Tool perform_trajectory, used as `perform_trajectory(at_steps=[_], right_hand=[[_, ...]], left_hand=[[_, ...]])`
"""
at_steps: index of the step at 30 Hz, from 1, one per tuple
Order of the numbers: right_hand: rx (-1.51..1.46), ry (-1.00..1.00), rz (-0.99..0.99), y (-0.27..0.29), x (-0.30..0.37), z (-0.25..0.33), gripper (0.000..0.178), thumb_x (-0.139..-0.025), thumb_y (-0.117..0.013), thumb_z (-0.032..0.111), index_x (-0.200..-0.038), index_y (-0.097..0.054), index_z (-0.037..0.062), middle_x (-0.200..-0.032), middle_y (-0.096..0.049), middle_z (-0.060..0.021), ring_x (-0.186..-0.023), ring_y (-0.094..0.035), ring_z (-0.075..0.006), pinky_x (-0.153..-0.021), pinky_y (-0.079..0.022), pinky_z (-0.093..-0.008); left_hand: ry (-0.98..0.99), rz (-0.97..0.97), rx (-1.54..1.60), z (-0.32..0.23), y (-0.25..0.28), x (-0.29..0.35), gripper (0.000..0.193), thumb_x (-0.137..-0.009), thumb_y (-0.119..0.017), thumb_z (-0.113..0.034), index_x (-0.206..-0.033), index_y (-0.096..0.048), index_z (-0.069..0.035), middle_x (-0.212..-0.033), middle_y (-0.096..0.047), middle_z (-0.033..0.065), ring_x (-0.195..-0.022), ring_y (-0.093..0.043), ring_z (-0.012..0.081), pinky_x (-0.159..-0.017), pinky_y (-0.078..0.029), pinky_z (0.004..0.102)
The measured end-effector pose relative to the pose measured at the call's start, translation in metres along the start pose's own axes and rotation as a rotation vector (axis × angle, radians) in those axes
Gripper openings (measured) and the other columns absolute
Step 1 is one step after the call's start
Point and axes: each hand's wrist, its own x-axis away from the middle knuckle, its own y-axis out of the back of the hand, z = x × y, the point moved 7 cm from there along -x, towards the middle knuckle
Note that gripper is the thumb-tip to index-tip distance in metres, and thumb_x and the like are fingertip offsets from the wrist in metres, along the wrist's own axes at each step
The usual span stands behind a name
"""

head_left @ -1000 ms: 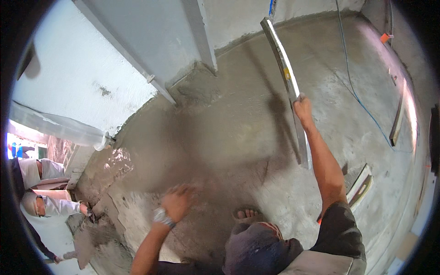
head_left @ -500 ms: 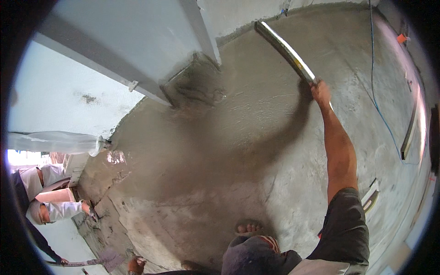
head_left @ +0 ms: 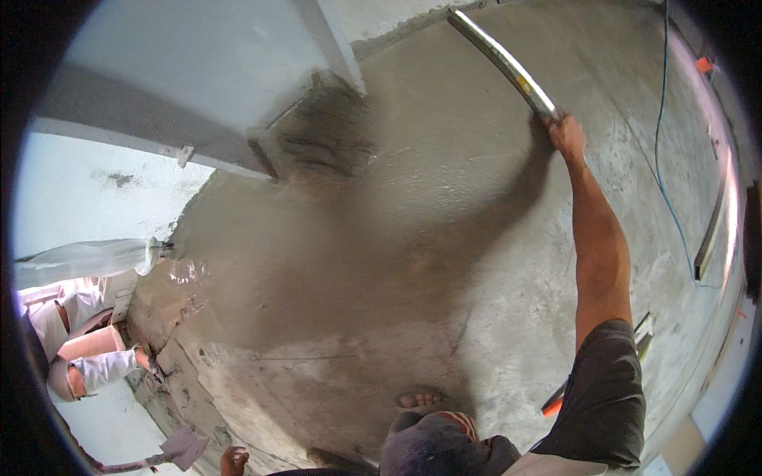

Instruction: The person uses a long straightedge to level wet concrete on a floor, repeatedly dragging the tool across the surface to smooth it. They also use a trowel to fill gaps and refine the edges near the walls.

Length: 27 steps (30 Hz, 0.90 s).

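Note:
My right hand (head_left: pixel 567 136) grips the near end of a long metal straightedge (head_left: pixel 500 59), arm stretched forward. The bar slants away to the upper left, over smooth wet cement (head_left: pixel 429 119), its far end close to the wall base. At the lower left edge, my left hand (head_left: pixel 234 461) is only partly in view. Its fingers look curled, with no object seen in them. My bare foot (head_left: pixel 421 399) rests on the grey floor, below a bent knee in dark cloth (head_left: pixel 432 444).
A grey column (head_left: pixel 155 143) stands at upper left, beside rough dark mortar (head_left: pixel 325 135). A co-worker (head_left: pixel 87 365) crouches at far left, near a shovel (head_left: pixel 184 447). A blue cable (head_left: pixel 660 159), another metal bar (head_left: pixel 712 234) and an orange-tipped tool (head_left: pixel 553 406) lie on the right.
My right hand and the straightedge have shifted farther away and slightly right. The view has turned a little, moving the column left. The orange-tipped tool shows more beside my sleeve.

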Motion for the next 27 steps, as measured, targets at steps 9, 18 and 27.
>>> perform_trajectory(at_steps=[9, 18, 27], right_hand=[[0.054, 0.091, -0.058, 0.004, -0.001, -0.002, 0.045, -0.082, -0.059, 0.042, -0.122, -0.053, 0.021, -0.104, -0.064, -0.0157, -0.098, -0.06, -0.0356, -0.081, -0.047, -0.0462], [0.119, 0.095, -0.054, 0.005, 0.005, 0.006, 0.048, -0.084, -0.055, 0.045, -0.129, -0.047, 0.0291, -0.108, -0.063, -0.015, -0.098, -0.06, -0.0347, -0.083, -0.047, -0.0458], [0.069, 0.184, -0.121, 0.005, 0.002, 0.007, 0.044, -0.083, -0.059, 0.038, -0.125, -0.05, 0.0302, -0.104, -0.064, -0.0139, -0.095, -0.062, -0.0347, -0.078, -0.049, -0.0463]], left_hand=[[0.049, 0.052, 0.104, -0.094, 0.006, 0.034, 0.039, -0.084, -0.062, -0.034, -0.114, -0.059, -0.009, -0.097, -0.064, 0.0128, -0.09, -0.06, 0.0216, -0.08, -0.047, 0.033], [0.057, 0.05, 0.381, -0.158, 0.001, 0.051, 0.04, -0.089, -0.056, -0.032, -0.117, -0.056, -0.004, -0.101, -0.062, 0.0109, -0.089, -0.059, 0.0204, -0.078, -0.047, 0.0319], [0.132, 0.113, 0.458, -0.113, -0.005, 0.031, 0.04, -0.089, -0.057, -0.032, -0.119, -0.055, -0.006, -0.103, -0.062, 0.0081, -0.09, -0.058, 0.0162, -0.075, -0.047, 0.0302]])
